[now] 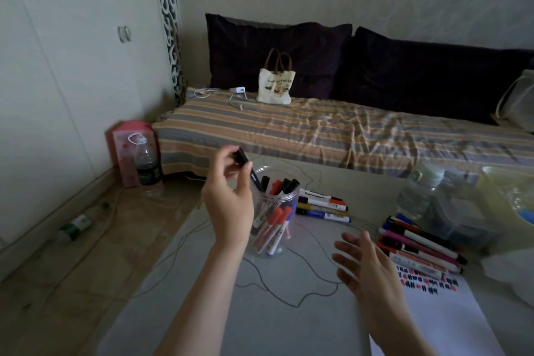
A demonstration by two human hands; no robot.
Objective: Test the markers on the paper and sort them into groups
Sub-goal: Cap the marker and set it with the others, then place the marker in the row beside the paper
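My left hand (228, 199) pinches a black-capped marker (248, 166) by its upper end, its lower end still inside the clear plastic jar (286, 199) that stands on the table and holds several red and black markers. My right hand (367, 263) hovers open, fingers spread, to the right of the jar. Behind the jar lies a small group of markers (323, 206) side by side. A larger pile of markers (419, 243) lies at the top of the white paper (439, 318), which carries rows of red, blue and black test strokes (424, 282).
A thin dark cable (289, 295) loops across the grey table (202, 312). Clear plastic bottles (416, 196) and a yellowish tub (508, 202) crowd the right side. A striped bed (332, 130) with a tote bag (276, 84) lies beyond; a water bottle (147, 165) stands on the floor at left.
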